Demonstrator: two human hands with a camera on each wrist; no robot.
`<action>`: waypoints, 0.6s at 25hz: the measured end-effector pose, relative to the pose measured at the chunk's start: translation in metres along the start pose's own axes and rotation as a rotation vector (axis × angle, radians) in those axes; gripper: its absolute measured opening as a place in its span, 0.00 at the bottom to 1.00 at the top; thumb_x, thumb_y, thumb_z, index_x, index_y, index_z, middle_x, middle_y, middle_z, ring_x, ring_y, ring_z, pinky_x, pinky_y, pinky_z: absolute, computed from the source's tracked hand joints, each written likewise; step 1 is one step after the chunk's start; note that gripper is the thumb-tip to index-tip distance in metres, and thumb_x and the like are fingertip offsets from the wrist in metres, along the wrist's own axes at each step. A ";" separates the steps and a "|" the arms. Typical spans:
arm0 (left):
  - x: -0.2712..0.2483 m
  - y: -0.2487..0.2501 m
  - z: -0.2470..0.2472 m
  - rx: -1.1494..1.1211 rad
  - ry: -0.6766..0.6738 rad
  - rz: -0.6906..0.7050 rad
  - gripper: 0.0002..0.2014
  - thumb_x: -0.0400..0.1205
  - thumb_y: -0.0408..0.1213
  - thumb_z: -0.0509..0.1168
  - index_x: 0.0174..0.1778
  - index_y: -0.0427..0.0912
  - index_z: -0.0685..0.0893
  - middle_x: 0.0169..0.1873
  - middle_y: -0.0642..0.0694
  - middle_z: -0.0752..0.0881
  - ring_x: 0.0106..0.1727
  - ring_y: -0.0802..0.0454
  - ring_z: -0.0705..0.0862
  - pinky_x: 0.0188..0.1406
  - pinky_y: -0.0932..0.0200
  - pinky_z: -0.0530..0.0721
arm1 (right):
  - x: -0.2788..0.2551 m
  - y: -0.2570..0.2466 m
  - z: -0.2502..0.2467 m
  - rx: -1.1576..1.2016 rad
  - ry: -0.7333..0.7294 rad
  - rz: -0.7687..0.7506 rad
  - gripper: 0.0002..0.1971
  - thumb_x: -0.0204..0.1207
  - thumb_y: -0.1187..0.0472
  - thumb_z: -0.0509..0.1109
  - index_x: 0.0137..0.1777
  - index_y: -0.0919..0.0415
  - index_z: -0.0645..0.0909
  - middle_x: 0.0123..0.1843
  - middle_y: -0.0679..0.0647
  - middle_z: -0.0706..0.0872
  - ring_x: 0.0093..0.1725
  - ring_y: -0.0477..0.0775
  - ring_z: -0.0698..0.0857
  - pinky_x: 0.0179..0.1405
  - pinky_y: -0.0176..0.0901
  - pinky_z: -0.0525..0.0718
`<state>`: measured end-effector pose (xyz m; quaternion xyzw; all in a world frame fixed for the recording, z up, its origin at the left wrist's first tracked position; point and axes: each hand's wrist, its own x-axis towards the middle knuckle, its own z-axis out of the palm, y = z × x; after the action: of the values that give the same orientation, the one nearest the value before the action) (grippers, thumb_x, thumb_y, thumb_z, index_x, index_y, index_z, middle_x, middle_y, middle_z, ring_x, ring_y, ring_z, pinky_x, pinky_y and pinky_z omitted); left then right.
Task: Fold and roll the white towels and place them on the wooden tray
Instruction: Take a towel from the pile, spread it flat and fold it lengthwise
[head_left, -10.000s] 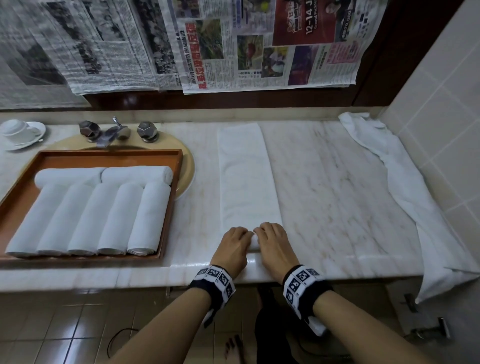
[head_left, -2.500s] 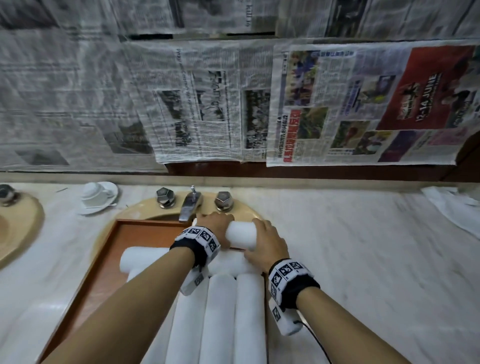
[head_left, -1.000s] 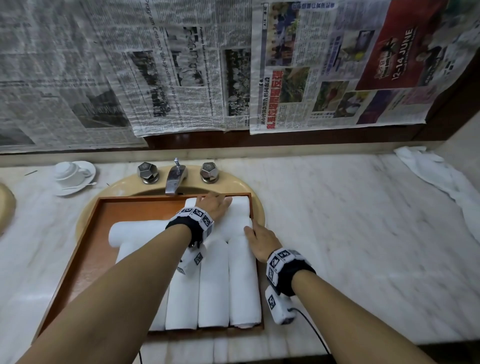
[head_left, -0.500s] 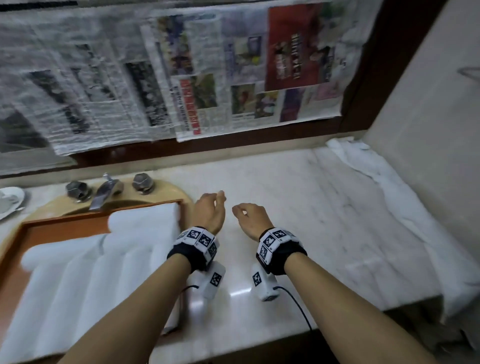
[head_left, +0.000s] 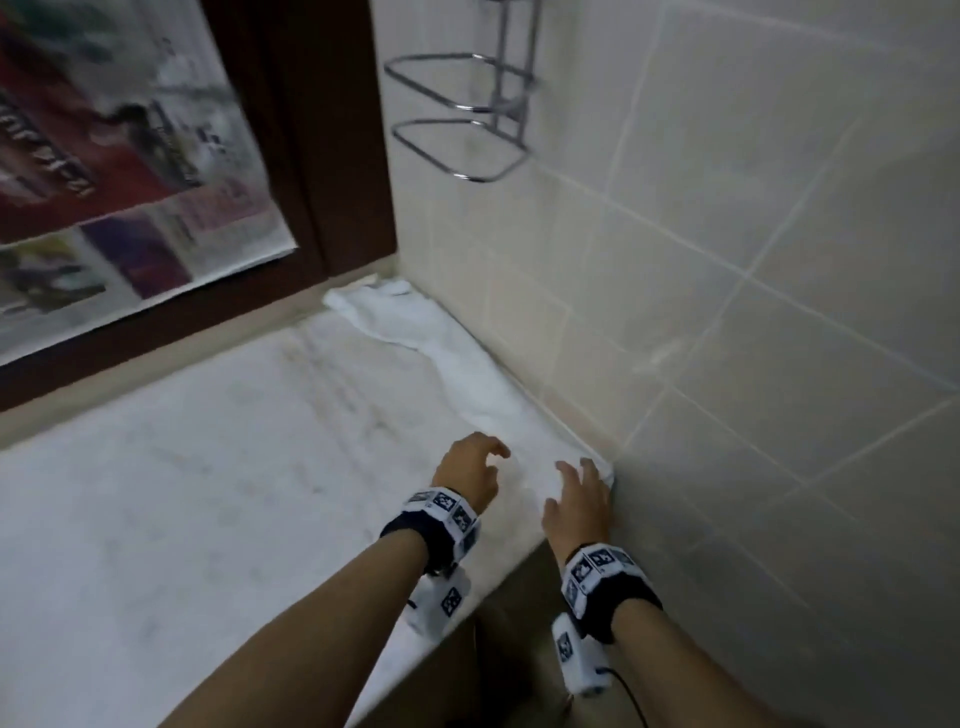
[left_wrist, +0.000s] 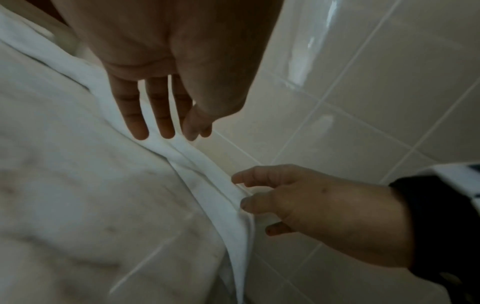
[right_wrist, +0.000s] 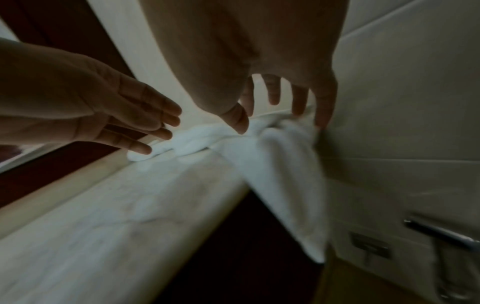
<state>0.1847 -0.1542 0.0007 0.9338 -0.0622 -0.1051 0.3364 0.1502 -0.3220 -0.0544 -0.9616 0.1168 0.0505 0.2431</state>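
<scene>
Swung right since half a second back: wooden tray, rolled towels and taps gone from the head view, tiled wall (head_left: 727, 322) now filling the right half of the frame. Both hands carried over from mid-counter to the right end of the marble counter (head_left: 197, 509).

Loose white towel (head_left: 441, 348) crumpled along the foot of the wall, running from the back corner at upper centre down to the counter's front edge at centre right, one end hanging over that edge.

Left hand (head_left: 470, 467) just left of the towel, fingers spread and lightly bent, holding nothing; in the left wrist view fingertips (left_wrist: 139, 127) right at a fold of cloth, contact not certain.

Right hand (head_left: 579, 499) at centre right, over the towel where it meets the wall. Fingers (right_wrist: 298, 100) spread and pointing down, tips at or on the bunched cloth, thumb apart from them; no closed grip visible.

Newspaper sheets (head_left: 119, 171) on dark wood at upper left, blurred. Chrome wire rack (head_left: 467, 104) fixed to the tiles at top centre. Marker-patterned bands on both wrists.
</scene>
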 end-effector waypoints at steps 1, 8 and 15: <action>0.011 0.012 0.013 0.046 -0.067 0.007 0.18 0.80 0.25 0.63 0.61 0.48 0.85 0.64 0.47 0.82 0.64 0.46 0.80 0.63 0.53 0.78 | 0.004 0.022 -0.003 0.051 -0.018 -0.009 0.25 0.80 0.68 0.63 0.77 0.57 0.70 0.82 0.57 0.63 0.79 0.61 0.64 0.76 0.48 0.68; 0.052 0.033 0.061 0.255 -0.348 0.102 0.25 0.76 0.24 0.68 0.68 0.49 0.82 0.69 0.47 0.77 0.62 0.43 0.81 0.62 0.48 0.80 | 0.034 0.061 -0.010 0.236 0.051 -0.089 0.11 0.76 0.70 0.70 0.58 0.66 0.86 0.58 0.59 0.85 0.59 0.60 0.82 0.61 0.40 0.76; 0.042 0.045 0.014 -0.092 0.088 0.174 0.07 0.79 0.39 0.73 0.45 0.39 0.92 0.40 0.43 0.91 0.41 0.46 0.87 0.47 0.51 0.83 | 0.047 0.010 -0.055 0.319 0.172 -0.297 0.04 0.78 0.59 0.73 0.48 0.57 0.88 0.41 0.49 0.89 0.42 0.51 0.85 0.45 0.46 0.83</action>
<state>0.2202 -0.2050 0.0123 0.9122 -0.1235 -0.0370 0.3890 0.1957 -0.3662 -0.0180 -0.9184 0.0011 -0.0872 0.3859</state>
